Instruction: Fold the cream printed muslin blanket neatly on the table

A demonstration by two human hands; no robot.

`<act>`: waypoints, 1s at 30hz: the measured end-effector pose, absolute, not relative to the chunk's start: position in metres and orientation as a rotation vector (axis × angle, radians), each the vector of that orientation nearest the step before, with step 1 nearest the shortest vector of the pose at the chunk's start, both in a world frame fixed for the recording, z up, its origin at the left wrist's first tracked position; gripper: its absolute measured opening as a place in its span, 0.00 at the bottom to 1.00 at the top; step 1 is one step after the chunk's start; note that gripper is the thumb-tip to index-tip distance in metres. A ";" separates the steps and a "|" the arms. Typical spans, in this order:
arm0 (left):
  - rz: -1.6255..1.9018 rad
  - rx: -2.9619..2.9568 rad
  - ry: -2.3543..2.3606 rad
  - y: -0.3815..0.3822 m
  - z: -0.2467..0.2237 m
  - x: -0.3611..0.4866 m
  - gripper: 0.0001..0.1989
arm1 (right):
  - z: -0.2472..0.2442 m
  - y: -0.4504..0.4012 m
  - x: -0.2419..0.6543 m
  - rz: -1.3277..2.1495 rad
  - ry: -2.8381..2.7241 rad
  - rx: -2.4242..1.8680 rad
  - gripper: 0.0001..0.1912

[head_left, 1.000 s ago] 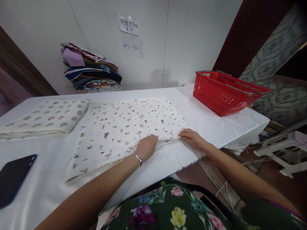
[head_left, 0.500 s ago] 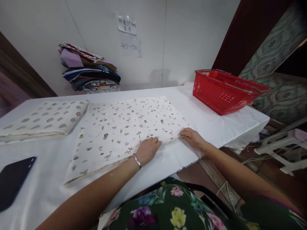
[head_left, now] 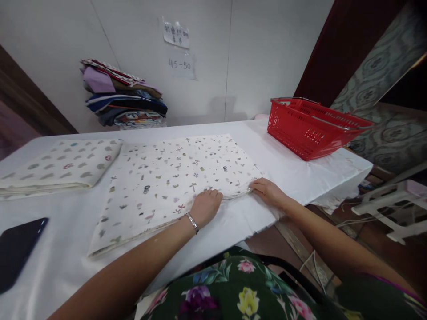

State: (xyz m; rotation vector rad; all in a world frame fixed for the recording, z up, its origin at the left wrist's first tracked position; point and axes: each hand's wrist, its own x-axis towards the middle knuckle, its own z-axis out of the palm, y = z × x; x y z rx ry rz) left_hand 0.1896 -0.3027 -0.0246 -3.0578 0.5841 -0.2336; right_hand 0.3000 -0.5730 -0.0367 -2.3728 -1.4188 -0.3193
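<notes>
A folded white cloth (head_left: 173, 173) with small printed birds, plants and shapes lies flat across the middle of the table. My left hand (head_left: 206, 206), a silver bracelet at its wrist, is closed over the cloth's near edge, its fingers curled on the top layer and its thumb hidden. Farther right, my right hand (head_left: 267, 191) pinches the stacked layers at the near right corner. Between the two hands the edge bows slightly. Left of this cloth, a second folded cloth (head_left: 66, 162) with grey and red blotches lies beside it.
A red plastic basket (head_left: 310, 129) stands at the table's right end. Several folded fabrics (head_left: 128, 98) are piled against the wall at the back left. A dark phone or tablet (head_left: 20, 249) lies at the near left of the white-covered table (head_left: 293, 178). A white stool (head_left: 393, 209) is on the floor at right.
My left hand has shifted very slightly left, its fingers curling closer over the cloth's edge. The edge between my hands looks a little more bowed. My right hand keeps its pinch.
</notes>
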 end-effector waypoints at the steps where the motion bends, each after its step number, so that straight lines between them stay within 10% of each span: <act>1: -0.237 -3.065 0.560 -0.302 -0.024 0.191 0.09 | -0.037 -0.572 0.302 -0.339 -1.397 -2.370 0.13; 30: -0.343 -3.053 0.689 -0.301 -0.027 0.195 0.09 | -0.028 -0.571 0.298 -0.353 -1.609 -2.430 0.12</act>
